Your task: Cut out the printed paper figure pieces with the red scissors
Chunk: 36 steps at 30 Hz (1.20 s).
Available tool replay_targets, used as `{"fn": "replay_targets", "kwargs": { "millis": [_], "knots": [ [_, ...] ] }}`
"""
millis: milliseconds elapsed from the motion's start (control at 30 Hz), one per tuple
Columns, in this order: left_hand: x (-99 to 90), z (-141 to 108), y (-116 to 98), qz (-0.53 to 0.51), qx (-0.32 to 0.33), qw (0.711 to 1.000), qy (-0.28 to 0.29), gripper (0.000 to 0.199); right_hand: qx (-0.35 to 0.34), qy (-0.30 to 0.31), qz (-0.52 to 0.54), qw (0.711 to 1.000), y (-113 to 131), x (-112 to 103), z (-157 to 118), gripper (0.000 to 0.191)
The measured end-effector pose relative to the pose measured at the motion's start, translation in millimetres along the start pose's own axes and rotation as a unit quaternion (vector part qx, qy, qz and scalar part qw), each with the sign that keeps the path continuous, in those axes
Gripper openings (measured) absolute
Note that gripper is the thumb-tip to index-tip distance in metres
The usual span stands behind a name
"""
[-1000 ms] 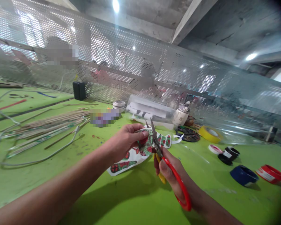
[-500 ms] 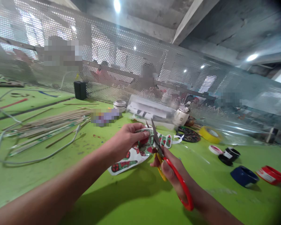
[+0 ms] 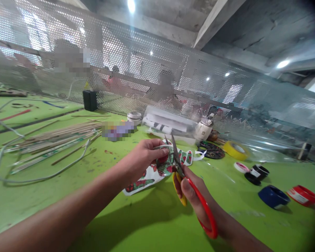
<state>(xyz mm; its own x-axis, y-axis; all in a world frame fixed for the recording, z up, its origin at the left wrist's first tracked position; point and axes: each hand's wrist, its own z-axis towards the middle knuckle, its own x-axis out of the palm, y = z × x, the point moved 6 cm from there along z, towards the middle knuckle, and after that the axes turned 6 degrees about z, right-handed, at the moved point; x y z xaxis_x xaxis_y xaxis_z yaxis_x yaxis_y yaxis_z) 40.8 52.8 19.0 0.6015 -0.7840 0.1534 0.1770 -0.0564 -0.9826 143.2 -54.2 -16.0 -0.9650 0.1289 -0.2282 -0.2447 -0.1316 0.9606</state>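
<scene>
My left hand (image 3: 144, 155) pinches a white sheet printed with red and green patterns (image 3: 165, 169), thumb on top, above the green table. In my right hand (image 3: 196, 189) is a pair of scissors (image 3: 204, 208) with one red and one yellow handle. The fingers pass through the handles. The scissor blades stand apart, pointing away from me, beside the sheet's edge near my left thumb. Part of the sheet hangs below my left hand, and another part extends right behind the blades. A thin white paper strip (image 3: 200, 155) curls at its right end.
Bamboo sticks (image 3: 65, 138) and a grey cable (image 3: 42, 182) lie at left. Behind are a clear-wrapped roll (image 3: 168, 122) and a white bottle (image 3: 204, 128). Yellow tape (image 3: 235, 150), a blue tape roll (image 3: 273, 197) and a red one (image 3: 303, 195) sit at right. A perforated screen (image 3: 136, 73) stands behind.
The scissor blades have shifted slightly right and their handles have spread a little. The sheet's lower part has turned slightly under my left hand.
</scene>
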Motion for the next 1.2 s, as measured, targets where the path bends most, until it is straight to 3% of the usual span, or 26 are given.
{"fn": "replay_targets", "kwargs": {
  "millis": [467, 633, 833, 1200],
  "knots": [
    [12.4, -5, -2, -0.053, -0.013, 0.999, -0.002, 0.016, -0.008, -0.003, 0.013, 1.000, -3, -2, 2, 0.058],
    [13.5, -8, 1, -0.083, -0.043, 0.995, -0.028, 0.009, -0.011, 0.001, 0.026, 1.000, -4, -1, 2, 0.058],
    [12.1, -8, 4, -0.074, -0.030, 0.995, -0.063, 0.013, -0.015, -0.002, 0.027, 1.000, -7, -2, 4, 0.060],
    [10.0, -6, -2, -0.041, -0.012, 0.999, -0.030, 0.009, -0.033, 0.044, 0.063, 0.997, 2, -4, 3, 0.054]
  ]
}}
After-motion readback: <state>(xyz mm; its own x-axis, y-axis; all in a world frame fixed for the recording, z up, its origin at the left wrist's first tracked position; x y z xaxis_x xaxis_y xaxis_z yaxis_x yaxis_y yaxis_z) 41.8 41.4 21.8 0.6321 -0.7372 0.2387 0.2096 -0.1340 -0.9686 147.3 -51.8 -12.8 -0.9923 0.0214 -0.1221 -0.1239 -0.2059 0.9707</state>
